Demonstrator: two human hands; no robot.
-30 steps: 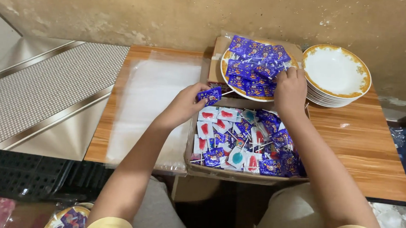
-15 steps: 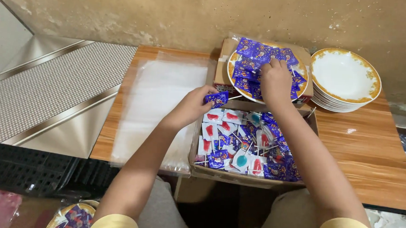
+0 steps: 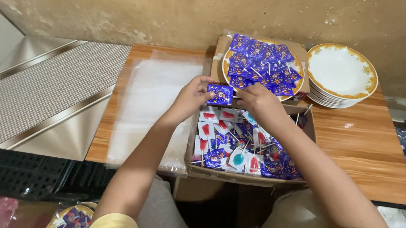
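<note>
One blue foil-wrapped lollipop (image 3: 219, 94), pinched at its left edge by the left hand (image 3: 191, 98) and at its stick side by the right hand's (image 3: 259, 102) closed fingertips, held above an open cardboard box (image 3: 237, 176) of mixed wrapped lollipops, near a gold-rimmed plate (image 3: 293, 93) heaped with blue ones.

The right hand (image 3: 259, 102) has come back off the far plate (image 3: 296, 63) to meet the left hand (image 3: 192, 97) at the blue lollipop wrapper (image 3: 220, 94).
</note>
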